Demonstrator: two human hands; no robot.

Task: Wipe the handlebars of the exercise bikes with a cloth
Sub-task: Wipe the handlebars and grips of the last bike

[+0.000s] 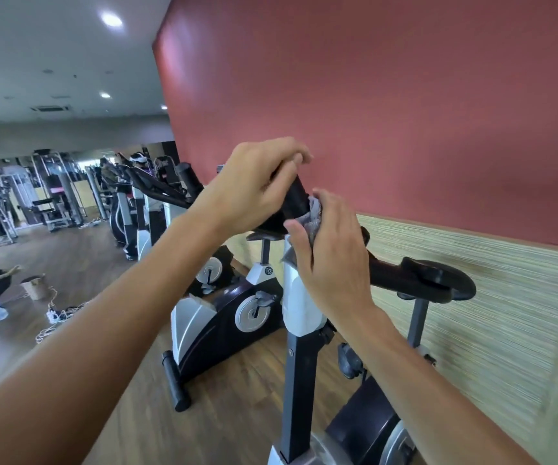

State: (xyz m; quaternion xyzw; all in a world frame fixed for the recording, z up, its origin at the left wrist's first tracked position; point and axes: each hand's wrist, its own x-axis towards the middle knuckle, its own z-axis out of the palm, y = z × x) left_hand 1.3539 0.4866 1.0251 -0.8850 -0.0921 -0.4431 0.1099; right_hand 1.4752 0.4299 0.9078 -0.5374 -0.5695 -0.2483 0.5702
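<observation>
Our right hand [329, 250] clutches the grey cloth [314, 218] against the black handlebar [292, 199]; our left hand [254, 186] grips its upper end, hiding the tip.

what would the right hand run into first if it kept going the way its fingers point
The right hand, holding the grey cloth, points up and left along the black handlebar. It would likely meet the left hand gripping that bar's upper end, though depth is hard to judge.
</observation>
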